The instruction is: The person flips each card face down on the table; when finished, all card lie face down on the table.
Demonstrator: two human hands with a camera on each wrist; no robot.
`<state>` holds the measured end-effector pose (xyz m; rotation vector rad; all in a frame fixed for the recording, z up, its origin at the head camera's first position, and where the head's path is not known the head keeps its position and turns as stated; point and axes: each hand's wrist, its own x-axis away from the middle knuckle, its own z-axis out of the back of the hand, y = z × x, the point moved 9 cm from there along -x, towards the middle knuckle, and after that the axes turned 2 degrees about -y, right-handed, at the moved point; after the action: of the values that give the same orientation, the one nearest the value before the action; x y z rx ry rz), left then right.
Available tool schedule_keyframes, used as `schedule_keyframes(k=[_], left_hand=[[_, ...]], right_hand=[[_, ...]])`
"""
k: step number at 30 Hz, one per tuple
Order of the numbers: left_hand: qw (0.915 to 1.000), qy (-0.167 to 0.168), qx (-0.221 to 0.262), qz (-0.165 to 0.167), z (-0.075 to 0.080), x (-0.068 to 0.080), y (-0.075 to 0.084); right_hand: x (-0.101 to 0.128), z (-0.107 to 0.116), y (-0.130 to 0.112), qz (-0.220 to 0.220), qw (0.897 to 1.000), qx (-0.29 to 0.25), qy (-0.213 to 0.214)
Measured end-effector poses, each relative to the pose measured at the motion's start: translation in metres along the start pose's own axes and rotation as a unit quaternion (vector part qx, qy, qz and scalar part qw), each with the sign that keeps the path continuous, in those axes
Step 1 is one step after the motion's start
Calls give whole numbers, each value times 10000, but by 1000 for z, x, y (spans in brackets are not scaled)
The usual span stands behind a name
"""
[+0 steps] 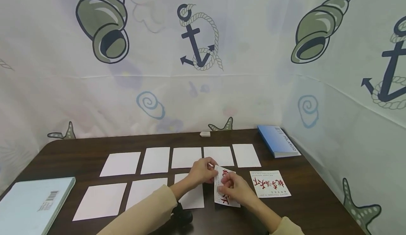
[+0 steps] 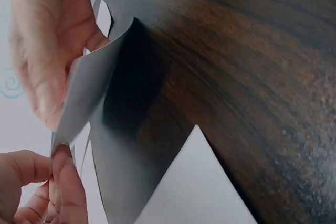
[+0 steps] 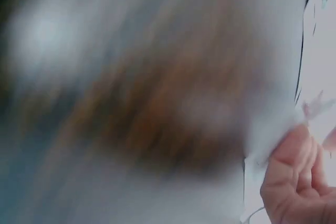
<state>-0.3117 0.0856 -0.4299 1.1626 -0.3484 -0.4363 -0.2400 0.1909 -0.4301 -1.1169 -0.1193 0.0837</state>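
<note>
Both hands hold one white card with red characters [image 1: 226, 202], lifted a little off the dark table [image 1: 79, 146] at the right end of the near row. My left hand [image 1: 204, 171] pinches its far edge and my right hand [image 1: 235, 187] pinches its middle. In the left wrist view the card [image 2: 84, 103] curves up off the wood, with the left fingers [image 2: 44, 51] above it and the right thumb [image 2: 68, 182] at its lower corner. The right wrist view is blurred and shows only curled right fingers [image 3: 294, 182] against a pale card edge.
Several blank white cards [image 1: 187, 157] lie in two rows across the table. A face-up card with red characters [image 1: 269, 183] lies to the right. A blue book [image 1: 278, 140] sits back right, a pale blue book [image 1: 31, 203] front left, and a small white block [image 1: 205, 134] at the back edge.
</note>
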Motion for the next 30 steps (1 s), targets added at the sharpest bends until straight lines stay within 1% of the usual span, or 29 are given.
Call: schedule_keyframes(k=[4, 7, 9, 12, 15, 17, 18, 20, 22, 24, 27, 30], left_hand=[[9999, -38, 98, -44, -2, 1, 6], [9996, -155, 205, -94, -4, 3, 9], [9985, -344, 432, -43, -7, 5, 8], [9933, -785, 848, 96, -13, 11, 3], [9864, -1194, 1108, 221, -20, 19, -3], [9852, -1287, 1111, 216, -23, 23, -6], [9861, -1239, 1087, 201, -22, 25, -7], [9901, -972, 1003, 138, -18, 27, -9], [9955, -584, 750, 51, -10, 28, -10], [9989, -179, 438, 9, -2, 30, -11], [9997, 237, 69, -59, 8, 32, -12], [9988, 462, 52, -143, 14, 33, -13]], right_hand=[[1, -4, -2, -119, 9996, 145, 208], [2, -4, -3, -159, 9998, -28, 140], [3, -4, -3, -173, 9992, -355, 2], [6, -1, -4, -203, 9954, -934, -44], [9, 8, -5, -274, 9877, -1527, 169], [10, 14, -5, -286, 9826, -1792, 388], [11, 17, -6, -294, 9800, -1910, 484], [13, 22, -5, -291, 9771, -1998, 673], [14, 25, -3, -325, 9764, -1963, 843], [14, 27, 1, -407, 9757, -1908, 1001], [14, 31, 10, -584, 9742, -1769, 1277], [13, 35, 19, -738, 9746, -1507, 1487]])
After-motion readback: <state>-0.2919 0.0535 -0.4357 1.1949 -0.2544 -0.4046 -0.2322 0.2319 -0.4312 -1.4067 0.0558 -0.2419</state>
